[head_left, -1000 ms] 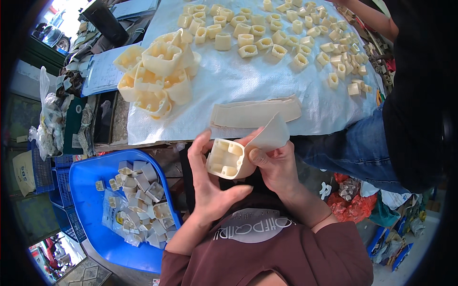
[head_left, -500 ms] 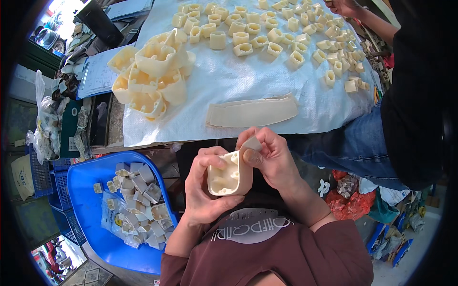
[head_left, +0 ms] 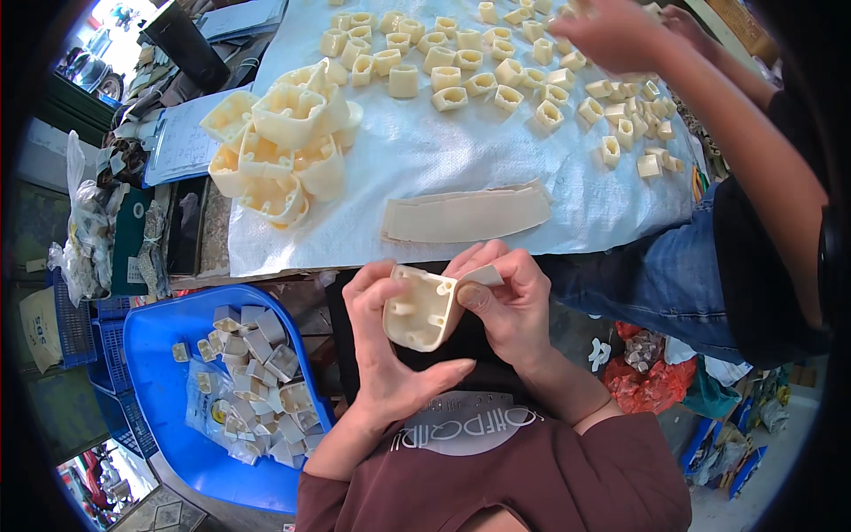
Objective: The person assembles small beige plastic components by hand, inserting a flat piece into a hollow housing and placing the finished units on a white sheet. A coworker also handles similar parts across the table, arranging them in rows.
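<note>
My left hand point(head_left: 390, 355) grips a cream plastic square cup-shaped part point(head_left: 418, 307) from the left and below. My right hand point(head_left: 510, 301) presses on the part's right edge with the thumb and pinches a small cream strip point(head_left: 483, 275) against it. A pile of flat cream strips point(head_left: 465, 215) lies on the white sheet point(head_left: 425, 160) just beyond my hands. A heap of larger cream parts point(head_left: 279, 146) sits at the sheet's left.
Several small cream parts point(head_left: 496, 62) are spread over the far side of the sheet. A blue tub point(head_left: 177, 408) holds several pale pieces at lower left. A seated person in jeans point(head_left: 656, 275) reaches an arm point(head_left: 700, 80) over the sheet at right.
The part has turned in my hands, its closed base with holes now facing up. The other person's arm has reached in over the small parts at upper right.
</note>
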A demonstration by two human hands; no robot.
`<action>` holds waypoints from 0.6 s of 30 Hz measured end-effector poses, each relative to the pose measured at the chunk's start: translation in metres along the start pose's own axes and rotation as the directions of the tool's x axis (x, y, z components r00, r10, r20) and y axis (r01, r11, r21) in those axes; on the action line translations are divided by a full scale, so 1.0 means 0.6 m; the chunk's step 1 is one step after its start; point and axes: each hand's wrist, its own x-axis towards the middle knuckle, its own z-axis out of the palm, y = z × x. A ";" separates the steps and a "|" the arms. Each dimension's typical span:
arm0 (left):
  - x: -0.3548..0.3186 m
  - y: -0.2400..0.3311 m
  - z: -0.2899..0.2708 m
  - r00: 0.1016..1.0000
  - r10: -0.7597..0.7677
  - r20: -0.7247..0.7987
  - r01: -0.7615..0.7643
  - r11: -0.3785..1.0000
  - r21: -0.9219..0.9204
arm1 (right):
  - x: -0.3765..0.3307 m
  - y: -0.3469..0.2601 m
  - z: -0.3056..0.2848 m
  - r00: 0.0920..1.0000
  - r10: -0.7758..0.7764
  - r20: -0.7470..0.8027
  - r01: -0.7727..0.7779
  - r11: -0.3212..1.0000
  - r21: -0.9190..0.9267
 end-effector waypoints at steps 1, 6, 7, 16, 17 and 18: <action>-0.002 0.002 0.005 0.997 -0.032 -0.066 0.032 0.999 -0.014 | 0.002 0.004 0.000 0.999 -0.045 0.011 0.045 0.999 -0.020; -0.002 0.001 0.014 0.996 -0.037 -0.079 0.035 0.999 -0.016 | 0.001 0.004 0.002 0.998 0.050 -0.024 -0.043 0.972 0.232; -0.001 0.002 0.017 0.995 -0.051 -0.084 0.041 0.992 -0.119 | -0.003 0.002 0.001 0.995 0.101 -0.011 -0.095 0.962 0.255; 0.013 -0.014 0.005 0.984 0.110 0.137 -0.098 0.991 -0.091 | -0.009 -0.021 -0.007 0.976 0.159 0.151 -0.194 0.948 0.252; 0.013 -0.014 0.007 0.986 0.111 0.125 -0.096 0.988 -0.123 | -0.008 -0.023 -0.008 0.974 0.159 0.162 -0.195 0.951 0.239; 0.013 -0.015 0.009 0.987 0.111 0.114 -0.093 0.984 -0.154 | -0.007 -0.024 -0.009 0.972 0.159 0.173 -0.197 0.954 0.226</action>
